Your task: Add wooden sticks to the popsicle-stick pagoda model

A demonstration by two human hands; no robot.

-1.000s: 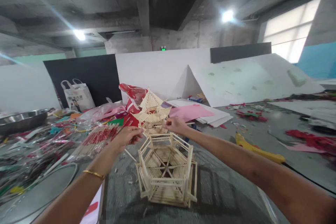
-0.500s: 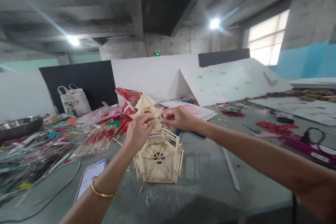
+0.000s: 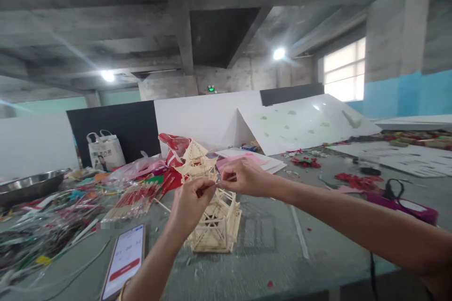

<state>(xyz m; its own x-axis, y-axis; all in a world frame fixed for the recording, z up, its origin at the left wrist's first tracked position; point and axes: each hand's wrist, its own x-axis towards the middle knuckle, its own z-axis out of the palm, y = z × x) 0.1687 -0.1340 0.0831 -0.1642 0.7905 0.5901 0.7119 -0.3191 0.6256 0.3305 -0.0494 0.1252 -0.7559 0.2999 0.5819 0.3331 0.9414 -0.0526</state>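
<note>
A pale wooden stick model of a tiered pavilion (image 3: pixel 212 235) stands on the grey table, its pointed roof (image 3: pixel 196 151) rising behind my hands. My left hand (image 3: pixel 194 200) is closed in a pinch in front of the model's middle tier. Close by on the right, my right hand (image 3: pixel 240 176) also pinches, its fingertips almost meeting those of the left. Whatever lies between the fingers is too small to make out. Both hands partly hide the model's middle.
A phone (image 3: pixel 125 261) lies left of the model, near a cable. Bundled sticks in clear wrap (image 3: pixel 132 201) and loose clutter cover the left side. A metal bowl (image 3: pixel 30 186) sits far left. A purple box (image 3: pixel 402 207) and red scraps (image 3: pixel 356 182) lie right.
The view has tilted up, so things sit lower in the picture. The model appears turned slightly. My hands have come closer together, both still pinching.
</note>
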